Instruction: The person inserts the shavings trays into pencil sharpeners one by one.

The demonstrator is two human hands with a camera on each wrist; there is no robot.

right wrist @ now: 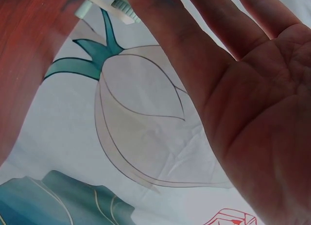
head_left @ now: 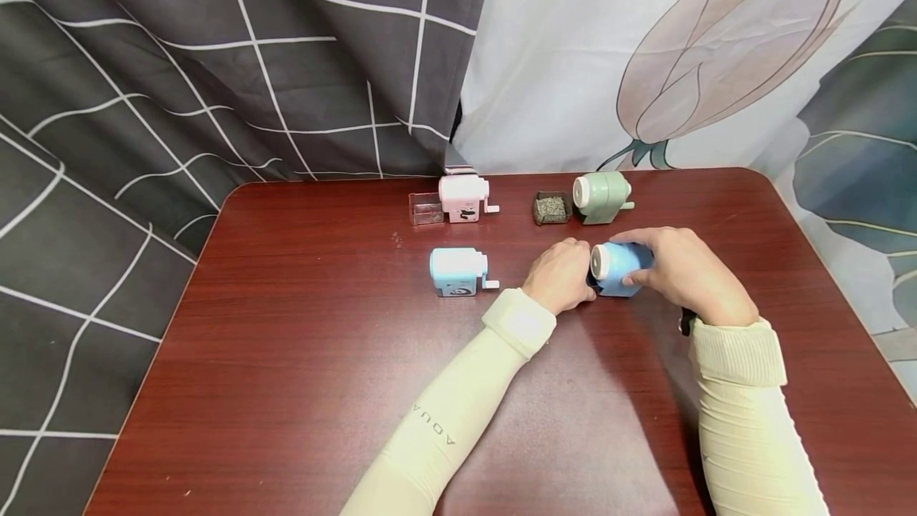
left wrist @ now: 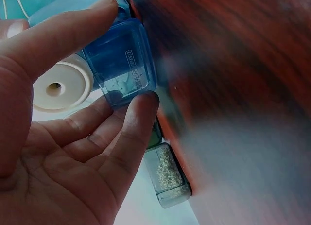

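Observation:
A blue crank pencil sharpener [head_left: 622,267] stands near the table's right side. My right hand [head_left: 684,273] grips its body from the right, thumb low and fingers over the top. My left hand [head_left: 562,275] is at its left side. In the left wrist view, the thumb and a fingertip of that hand [left wrist: 82,152] pinch the sharpener's clear blue shavings drawer [left wrist: 121,64], which sticks out from the body. The round white pencil-hole face [left wrist: 63,86] shows beside it. In the right wrist view, the palm [right wrist: 262,108] fills the right, with only a sliver of blue at the top edge.
Behind stands a green sharpener [head_left: 603,197] with its drawer [head_left: 552,208] out, full of shavings. A pink sharpener [head_left: 462,197] has its clear drawer [head_left: 427,209] out too. A light blue sharpener [head_left: 457,271] stands left of my left hand. Curtains [head_left: 559,62] hang along the table's back edge.

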